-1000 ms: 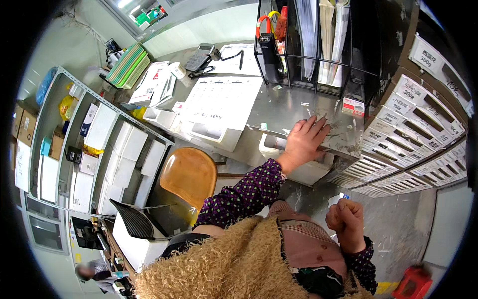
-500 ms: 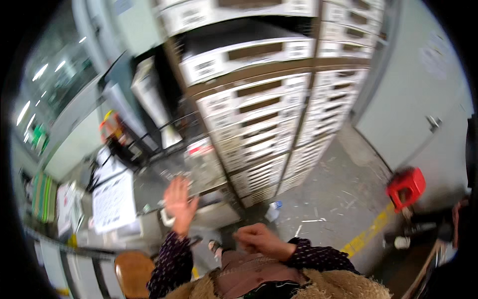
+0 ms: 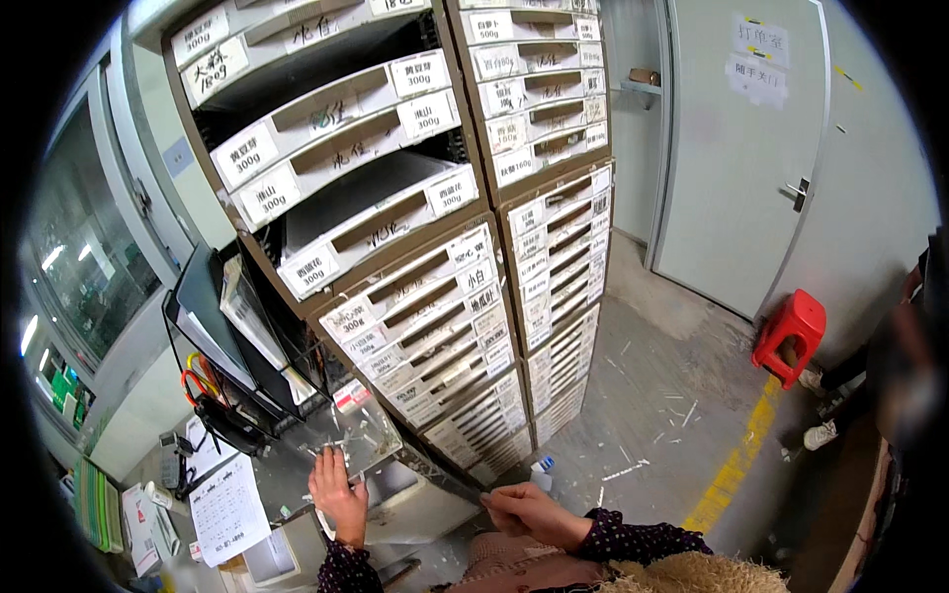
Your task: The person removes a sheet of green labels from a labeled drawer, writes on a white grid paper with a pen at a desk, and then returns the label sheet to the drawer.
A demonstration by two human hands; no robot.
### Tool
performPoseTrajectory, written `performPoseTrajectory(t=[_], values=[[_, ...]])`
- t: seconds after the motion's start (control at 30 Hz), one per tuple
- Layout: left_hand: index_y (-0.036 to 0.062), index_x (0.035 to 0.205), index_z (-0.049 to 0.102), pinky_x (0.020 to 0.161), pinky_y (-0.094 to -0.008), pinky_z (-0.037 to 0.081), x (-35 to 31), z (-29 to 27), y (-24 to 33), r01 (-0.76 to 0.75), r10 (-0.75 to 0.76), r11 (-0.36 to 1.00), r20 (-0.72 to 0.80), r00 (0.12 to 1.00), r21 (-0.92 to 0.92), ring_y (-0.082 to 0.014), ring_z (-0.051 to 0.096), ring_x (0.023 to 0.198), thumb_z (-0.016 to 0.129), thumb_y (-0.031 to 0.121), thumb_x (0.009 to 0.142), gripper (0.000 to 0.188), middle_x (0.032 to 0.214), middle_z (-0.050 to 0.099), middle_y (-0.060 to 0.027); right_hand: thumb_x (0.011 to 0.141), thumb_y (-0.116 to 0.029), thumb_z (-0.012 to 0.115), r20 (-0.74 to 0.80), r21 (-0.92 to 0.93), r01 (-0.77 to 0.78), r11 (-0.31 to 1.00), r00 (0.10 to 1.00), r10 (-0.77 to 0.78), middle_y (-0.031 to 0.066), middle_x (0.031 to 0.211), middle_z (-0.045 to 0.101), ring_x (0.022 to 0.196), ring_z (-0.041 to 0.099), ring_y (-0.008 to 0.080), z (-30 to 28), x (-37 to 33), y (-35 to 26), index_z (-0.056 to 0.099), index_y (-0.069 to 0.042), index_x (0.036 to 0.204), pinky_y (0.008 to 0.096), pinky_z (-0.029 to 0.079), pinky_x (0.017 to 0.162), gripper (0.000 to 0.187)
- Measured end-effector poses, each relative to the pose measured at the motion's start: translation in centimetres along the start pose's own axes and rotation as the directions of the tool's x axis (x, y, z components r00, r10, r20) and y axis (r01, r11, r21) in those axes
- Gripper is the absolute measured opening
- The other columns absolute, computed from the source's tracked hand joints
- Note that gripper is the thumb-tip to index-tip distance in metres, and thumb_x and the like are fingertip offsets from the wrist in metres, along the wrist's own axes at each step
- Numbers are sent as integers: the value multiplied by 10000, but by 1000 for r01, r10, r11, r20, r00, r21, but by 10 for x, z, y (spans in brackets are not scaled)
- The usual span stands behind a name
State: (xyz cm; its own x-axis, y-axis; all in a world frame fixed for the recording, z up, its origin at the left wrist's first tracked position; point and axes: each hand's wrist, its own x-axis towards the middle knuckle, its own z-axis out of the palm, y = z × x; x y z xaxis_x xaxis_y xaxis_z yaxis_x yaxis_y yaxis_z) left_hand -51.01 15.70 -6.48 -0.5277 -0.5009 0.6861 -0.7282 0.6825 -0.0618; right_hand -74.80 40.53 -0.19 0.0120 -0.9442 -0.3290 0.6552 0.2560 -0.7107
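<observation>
Left hand (image 3: 338, 494): 7 o'clock in view; grip open, fingers at the table (image 3: 304, 437), which lies at 8 o'clock.
Right hand (image 3: 532, 516): 6 o'clock; grip curled closed, contents cannot be told.
Red-and-white packet (image 3: 351, 396): on table, 12 o'clock from left hand.

The left hand (image 3: 338, 494) lies nearly flat on the metal desk (image 3: 308, 435), near a white printed sheet (image 3: 229, 509). The right hand (image 3: 534, 512) is curled, in front of a tall drawer cabinet (image 3: 435, 326) with white labelled fronts. Farther right, a red stool (image 3: 793, 326) stands near a grey door (image 3: 736, 178). At the right edge is a person (image 3: 907, 371), perhaps standing, but too blurred to be sure.
</observation>
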Motion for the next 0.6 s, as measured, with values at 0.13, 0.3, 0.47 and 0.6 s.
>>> performPoseTrajectory(t=[0.13,0.3,0.47,0.6], values=[[1,1277,546,1060,-494,341,1,1,6,26,-26,999,19,999,-26,-369,476,1250,688,57,568,725,1334,539,-184,1014,-267,513,65,76,-43,996,997,38,-55,599,287,499,244,63,-16,5,6,411,-115,676,251,188,456,385],[2,1310,518,1079,-488,322,1,0,11,88,-86,996,66,994,-24,-371,449,1280,735,68,590,754,1376,504,-188,1002,-313,537,31,60,-14,998,999,13,-34,598,390,490,290,67,-40,10,-6,488,-85,689,250,221,451,390],[-24,1323,494,1092,-486,306,3,-2,17,114,-114,993,83,990,1,-379,429,1300,715,75,614,749,1400,479,-202,996,-294,550,-5,-67,105,992,994,-106,-24,611,479,520,373,59,-65,7,-49,531,-55,685,241,282,463,392],[-39,1349,459,1117,-489,277,2,5,25,177,-177,984,134,975,9,-384,394,1330,701,57,619,774,1426,447,-206,980,-151,565,146,-649,430,628,880,-452,-38,655,533,611,480,36,-93,18,-139,545,-43,735,205,398,539,268]])
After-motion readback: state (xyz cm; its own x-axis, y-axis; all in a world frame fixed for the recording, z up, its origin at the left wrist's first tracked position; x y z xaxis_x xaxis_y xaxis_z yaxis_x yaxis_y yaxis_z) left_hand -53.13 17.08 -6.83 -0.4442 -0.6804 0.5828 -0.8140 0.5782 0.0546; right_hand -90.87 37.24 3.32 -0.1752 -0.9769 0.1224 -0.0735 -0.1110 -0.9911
